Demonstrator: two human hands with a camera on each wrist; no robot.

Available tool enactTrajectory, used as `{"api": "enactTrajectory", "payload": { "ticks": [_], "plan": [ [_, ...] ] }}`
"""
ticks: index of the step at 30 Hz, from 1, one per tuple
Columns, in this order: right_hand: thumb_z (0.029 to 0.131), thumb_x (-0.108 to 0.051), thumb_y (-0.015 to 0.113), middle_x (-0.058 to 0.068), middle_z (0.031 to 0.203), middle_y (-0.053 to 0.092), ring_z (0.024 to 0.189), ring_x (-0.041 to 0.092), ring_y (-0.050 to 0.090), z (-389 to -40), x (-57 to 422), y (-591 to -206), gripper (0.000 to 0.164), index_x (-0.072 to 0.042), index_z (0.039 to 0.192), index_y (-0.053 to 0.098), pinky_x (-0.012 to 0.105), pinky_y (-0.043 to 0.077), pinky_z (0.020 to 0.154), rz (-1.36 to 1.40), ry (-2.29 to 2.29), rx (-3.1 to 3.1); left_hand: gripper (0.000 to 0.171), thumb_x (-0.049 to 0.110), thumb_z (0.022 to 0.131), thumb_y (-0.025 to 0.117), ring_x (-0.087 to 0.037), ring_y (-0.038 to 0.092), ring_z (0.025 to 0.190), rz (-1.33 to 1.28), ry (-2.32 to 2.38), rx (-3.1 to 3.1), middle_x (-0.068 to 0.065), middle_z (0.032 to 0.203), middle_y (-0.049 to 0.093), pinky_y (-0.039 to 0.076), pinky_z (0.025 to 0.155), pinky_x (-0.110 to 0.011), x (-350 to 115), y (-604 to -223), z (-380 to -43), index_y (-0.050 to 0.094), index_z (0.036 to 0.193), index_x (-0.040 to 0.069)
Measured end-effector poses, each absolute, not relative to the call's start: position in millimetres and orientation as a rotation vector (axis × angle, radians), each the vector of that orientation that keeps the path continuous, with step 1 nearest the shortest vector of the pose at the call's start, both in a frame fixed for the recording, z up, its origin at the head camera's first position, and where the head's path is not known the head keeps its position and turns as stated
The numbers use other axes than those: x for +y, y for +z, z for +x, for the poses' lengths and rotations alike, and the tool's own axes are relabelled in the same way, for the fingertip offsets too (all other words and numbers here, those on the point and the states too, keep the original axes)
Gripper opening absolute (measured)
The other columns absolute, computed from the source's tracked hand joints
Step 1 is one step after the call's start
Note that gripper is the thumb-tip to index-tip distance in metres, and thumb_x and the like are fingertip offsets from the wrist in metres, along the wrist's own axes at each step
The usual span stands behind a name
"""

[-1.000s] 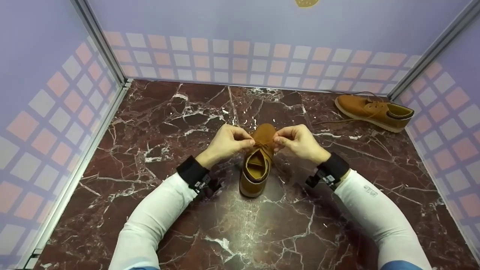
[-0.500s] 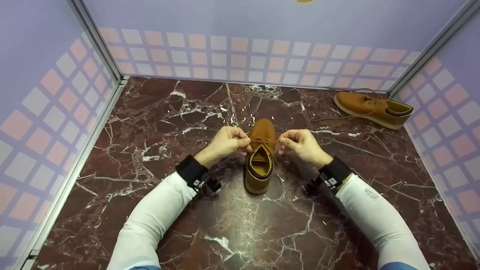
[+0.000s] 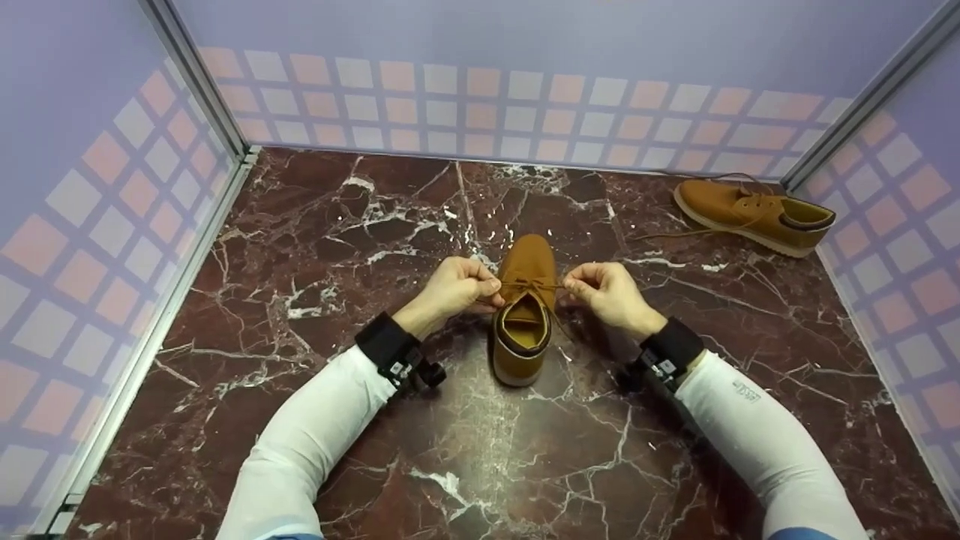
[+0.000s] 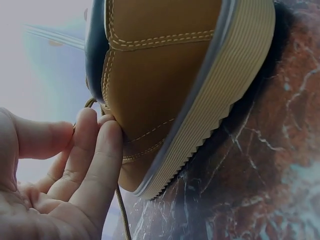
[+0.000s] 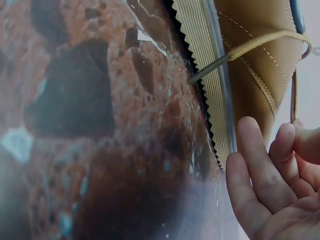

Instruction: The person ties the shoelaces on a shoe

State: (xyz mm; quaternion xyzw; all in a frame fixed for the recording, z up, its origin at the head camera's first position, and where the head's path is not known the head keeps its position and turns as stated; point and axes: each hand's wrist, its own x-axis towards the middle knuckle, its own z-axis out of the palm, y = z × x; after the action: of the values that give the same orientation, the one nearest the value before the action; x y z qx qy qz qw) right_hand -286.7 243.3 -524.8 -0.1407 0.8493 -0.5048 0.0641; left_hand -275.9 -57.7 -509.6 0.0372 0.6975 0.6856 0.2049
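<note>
A tan leather shoe [image 3: 530, 255] stands on the floor between my hands, toe pointing away from me. Its brown shoelace [image 3: 532, 286] is crossed in a small bow or knot over the tongue and stretches out to both sides. Thumb and fingertips of my left hand [image 3: 454, 291] pinch one side of it, close to the shoe's left flank. On the other side, my right hand [image 3: 611, 297] pinches a taut strand of lace [image 5: 294, 95]. One loose lace end [image 5: 265, 39] hangs down the shoe's side in the right wrist view; another dangling end [image 4: 121, 212] shows in the left.
A matching tan shoe [image 3: 750, 214] lies at the back right near the wall, its laces loose on the floor. Dark red marbled floor [image 3: 360, 465] surrounds me. Purple panels with pink and white squares [image 3: 480, 112] enclose the left, back and right.
My right hand has moved a little outward, and the lace now stretches straight out to both sides. The shoe has straightened slightly. The second shoe stays in place.
</note>
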Motion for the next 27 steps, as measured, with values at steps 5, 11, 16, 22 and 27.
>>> {"api": "enactTrajectory", "payload": {
  "ticks": [5, 11, 16, 22, 27],
  "plan": [
    [0.108, 0.001, 0.068, 0.021, 0.098, 0.083, 0.078, 0.01, 0.08, -284.6, 240.0, -527.2, 0.016, 0.015, 0.108, 0.075, 0.024, 0.07, 0.077, -0.351, -1.634, 2.463, 0.01, 0.002, 0.105, 0.073, -0.013, 0.077, 0.078, 0.105, 1.925, 1.94, -0.001, 0.09, 0.077, 0.073, 0.086, -0.035, -57.5, -510.0, -275.6, 0.079, 0.096, 0.002],
    [0.113, -0.006, 0.065, 0.01, 0.109, 0.082, 0.092, 0.012, 0.08, -270.3, 226.5, -531.1, 0.023, 0.014, 0.122, 0.071, 0.033, 0.072, 0.089, -0.163, -1.848, 2.367, 0.018, 0.011, 0.106, 0.076, -0.016, 0.079, 0.091, 0.055, 2.01, 2.024, -0.011, 0.107, 0.082, 0.072, 0.091, -0.04, -49.4, -507.2, -259.5, 0.08, 0.118, -0.002],
    [0.122, -0.023, 0.046, 0.028, 0.173, 0.046, 0.155, 0.036, 0.055, -239.2, 209.4, -522.3, 0.056, 0.005, 0.169, 0.036, 0.052, 0.045, 0.135, 0.099, -2.121, 2.04, 0.058, 0.04, 0.117, 0.059, -0.033, 0.058, 0.154, -0.073, 2.033, 2.047, -0.019, 0.167, 0.058, 0.046, 0.133, -0.056, -43.3, -495.2, -224.3, 0.056, 0.161, 0.002],
    [0.124, -0.037, 0.027, 0.025, 0.187, 0.019, 0.177, 0.041, 0.017, -201.3, 192.1, -516.1, 0.068, 0.003, 0.177, 0.014, 0.057, 0.009, 0.147, 0.003, -2.168, 1.804, 0.088, 0.06, 0.118, 0.04, -0.036, 0.009, 0.179, -0.107, 1.975, 1.936, -0.017, 0.19, 0.011, 0.006, 0.146, -0.06, -31.6, -488.0, -176.9, 0.016, 0.178, 0.001],
    [0.122, -0.049, 0.017, 0.023, 0.187, 0.021, 0.177, 0.042, 0.017, -193.4, 184.5, -514.2, 0.075, 0.002, 0.178, 0.018, 0.058, 0.009, 0.147, -0.049, -2.09, 1.801, 0.085, 0.062, 0.119, 0.032, -0.034, 0.008, 0.179, -0.045, 1.978, 1.916, -0.015, 0.19, 0.013, 0.005, 0.147, -0.056, -16.3, -494.6, -173.8, 0.019, 0.179, 0.004]
  ]
}}
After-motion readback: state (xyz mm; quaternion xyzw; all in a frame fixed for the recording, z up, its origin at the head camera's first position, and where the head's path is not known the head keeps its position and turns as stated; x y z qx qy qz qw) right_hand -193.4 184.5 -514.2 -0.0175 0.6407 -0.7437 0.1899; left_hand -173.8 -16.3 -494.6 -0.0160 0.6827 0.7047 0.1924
